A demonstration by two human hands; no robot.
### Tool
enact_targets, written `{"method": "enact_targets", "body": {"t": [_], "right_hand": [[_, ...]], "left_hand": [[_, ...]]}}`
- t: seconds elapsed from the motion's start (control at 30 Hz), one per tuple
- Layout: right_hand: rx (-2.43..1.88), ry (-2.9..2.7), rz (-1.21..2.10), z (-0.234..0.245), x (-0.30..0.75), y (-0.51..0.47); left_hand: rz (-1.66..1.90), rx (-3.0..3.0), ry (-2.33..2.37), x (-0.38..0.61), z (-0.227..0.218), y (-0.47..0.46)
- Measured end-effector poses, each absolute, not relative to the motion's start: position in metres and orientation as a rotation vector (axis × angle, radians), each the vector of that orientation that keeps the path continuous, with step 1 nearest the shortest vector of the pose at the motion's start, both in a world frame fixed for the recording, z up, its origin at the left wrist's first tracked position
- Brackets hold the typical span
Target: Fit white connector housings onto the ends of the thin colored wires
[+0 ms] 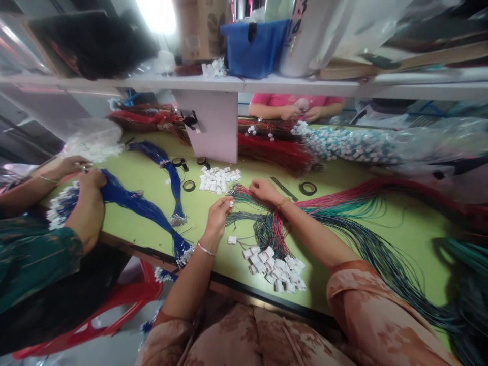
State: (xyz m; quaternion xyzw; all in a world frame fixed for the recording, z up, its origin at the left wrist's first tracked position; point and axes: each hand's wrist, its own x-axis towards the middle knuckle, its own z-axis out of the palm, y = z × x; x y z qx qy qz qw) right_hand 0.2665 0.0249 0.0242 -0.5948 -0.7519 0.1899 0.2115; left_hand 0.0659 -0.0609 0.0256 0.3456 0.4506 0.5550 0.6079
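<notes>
My left hand (218, 212) is pinched around a small white connector at the tip of some thin wires. My right hand (264, 190) is closed on the ends of a bundle of red, green and black wires (274, 229) that fans across the green table (213, 239). White connectors (276, 268), fitted on wires, lie near the table's front edge below my arms. One loose white connector (232, 239) lies beside my left wrist. A pile of loose white connectors (218, 179) sits just beyond my hands.
A person on the left grips a blue wire bundle (141, 203) with both hands. Another person in pink sits across the table behind red wire bundles (274, 150). Tape rings (307, 188) lie on the table. A white shelf (244, 84) with a blue bin hangs overhead.
</notes>
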Motion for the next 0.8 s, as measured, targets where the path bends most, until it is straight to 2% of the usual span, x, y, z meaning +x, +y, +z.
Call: {"method": "enact_targets", "body": {"t": [0.2, 0.5, 0.8], "right_hand": [[-1.619, -1.959, 0.447, 0.039, 0.265, 0.022], [-1.125, -1.808, 0.875, 0.075, 0.225, 0.008], [-1.141, -1.831, 1.124, 0.065, 0.233, -0.035]], "left_hand": [[1.270, 0.787, 1.015, 0.068, 0.026, -0.062], [1.286, 0.729, 0.934, 0.070, 0.025, -0.063], [1.297, 0.670, 0.814, 0.073, 0.027, -0.063]]}}
